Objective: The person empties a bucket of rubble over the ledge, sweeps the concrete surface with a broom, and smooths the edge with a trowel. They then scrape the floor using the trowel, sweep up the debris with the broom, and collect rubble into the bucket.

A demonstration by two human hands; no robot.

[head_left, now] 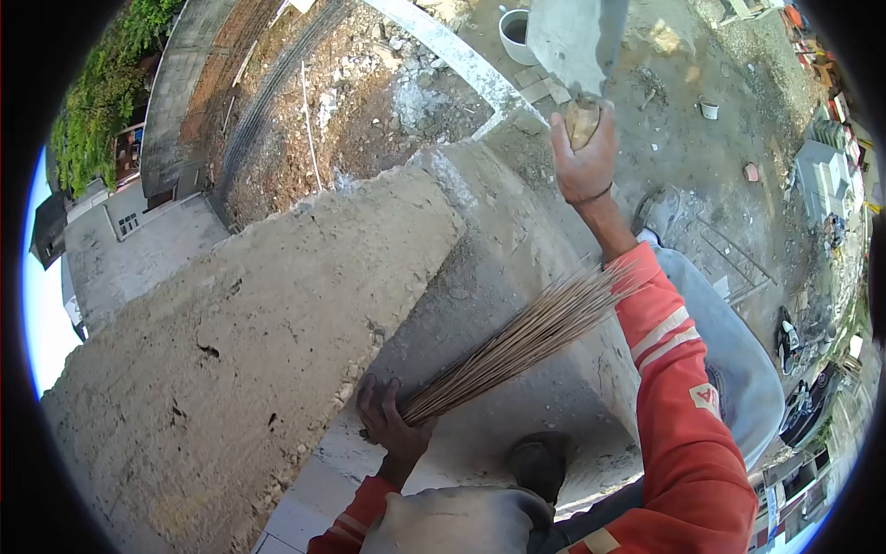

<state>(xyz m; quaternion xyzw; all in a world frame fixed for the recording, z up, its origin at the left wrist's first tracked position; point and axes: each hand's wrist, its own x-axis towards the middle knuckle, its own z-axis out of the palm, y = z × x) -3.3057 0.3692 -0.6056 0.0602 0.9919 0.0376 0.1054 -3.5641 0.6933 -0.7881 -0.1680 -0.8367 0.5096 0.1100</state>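
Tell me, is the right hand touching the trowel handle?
Touching. The head view shows the right hand closed around the trowel handle, with the blade extending beyond the grip.

We'd call this a bldg site, outdoors: daylight, sky at far L, w/ trees & a grey house nearby. To our L runs a thick, rough wall, its face pitted & edges crumbly, prob. bare conc. or mortar. Beyond it we see rubble inside a pale curb, then dusty ground w/ a bucket near loose blocks. Our R hand grips a trowel, i.e. mason's kit. Misc. clutter lines the far R, too small to ID.
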